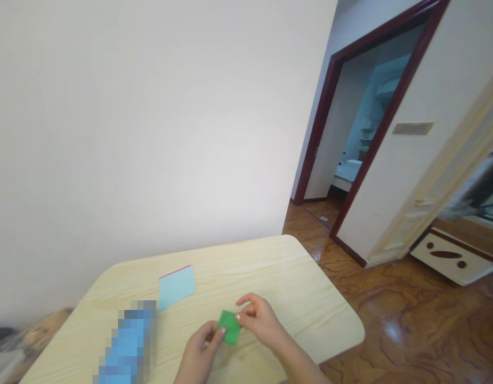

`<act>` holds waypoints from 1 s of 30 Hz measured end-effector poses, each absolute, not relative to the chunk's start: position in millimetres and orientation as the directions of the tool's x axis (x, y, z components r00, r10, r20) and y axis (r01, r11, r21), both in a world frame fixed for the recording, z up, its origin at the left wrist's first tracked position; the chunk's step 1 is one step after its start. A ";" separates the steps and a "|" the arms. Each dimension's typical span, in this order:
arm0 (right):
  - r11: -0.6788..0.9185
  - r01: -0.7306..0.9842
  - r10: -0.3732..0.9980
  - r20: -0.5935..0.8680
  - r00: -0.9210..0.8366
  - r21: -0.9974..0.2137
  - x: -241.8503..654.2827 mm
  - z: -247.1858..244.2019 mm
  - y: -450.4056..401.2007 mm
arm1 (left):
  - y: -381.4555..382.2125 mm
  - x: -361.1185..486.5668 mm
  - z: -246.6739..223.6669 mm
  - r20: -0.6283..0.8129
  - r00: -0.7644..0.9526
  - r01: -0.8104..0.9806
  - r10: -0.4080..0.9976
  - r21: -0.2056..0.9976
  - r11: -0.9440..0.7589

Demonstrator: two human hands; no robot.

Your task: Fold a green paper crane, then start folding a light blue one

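Note:
A small green piece of paper (229, 326), roughly square, is held just above the light wood table near its front. My left hand (202, 349) grips its left side, with the thumb on top. At its upper right corner, the thumb and index finger of my right hand (260, 320) pinch the edge, while the other fingers are curled or raised. A light blue sheet (177, 287) with a pink strip along its far edge lies on the table, to the left and farther back.
The pale table (270, 266) stands against a white wall. A blurred blue object (126, 346) is at the table's front left. Bags or bundles lie beyond its left edge. To the right are a brown floor, a doorway with a dark red frame and a low white cabinet (450, 253).

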State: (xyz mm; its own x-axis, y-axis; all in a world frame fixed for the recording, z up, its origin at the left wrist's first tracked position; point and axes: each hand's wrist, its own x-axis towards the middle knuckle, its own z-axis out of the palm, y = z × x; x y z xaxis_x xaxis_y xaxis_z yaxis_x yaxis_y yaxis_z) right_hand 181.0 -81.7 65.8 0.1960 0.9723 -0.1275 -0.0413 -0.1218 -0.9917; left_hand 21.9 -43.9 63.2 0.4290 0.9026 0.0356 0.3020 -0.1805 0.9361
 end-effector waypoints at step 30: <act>-0.161 0.075 0.955 -0.136 0.262 -0.984 184.6 50.0 -74.3 | -36.8 29.1 40.9 -0.164 0.292 0.021 0.942 0.986 0.165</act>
State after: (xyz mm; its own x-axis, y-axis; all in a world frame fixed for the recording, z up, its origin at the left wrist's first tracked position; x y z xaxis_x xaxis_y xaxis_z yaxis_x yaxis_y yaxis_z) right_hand 184.6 -74.3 50.0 0.2622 0.9553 -0.1364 0.0748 -0.1610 -0.9841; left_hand 29.1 -36.8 40.9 0.2920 0.9423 -0.1639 0.0205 0.1651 0.9861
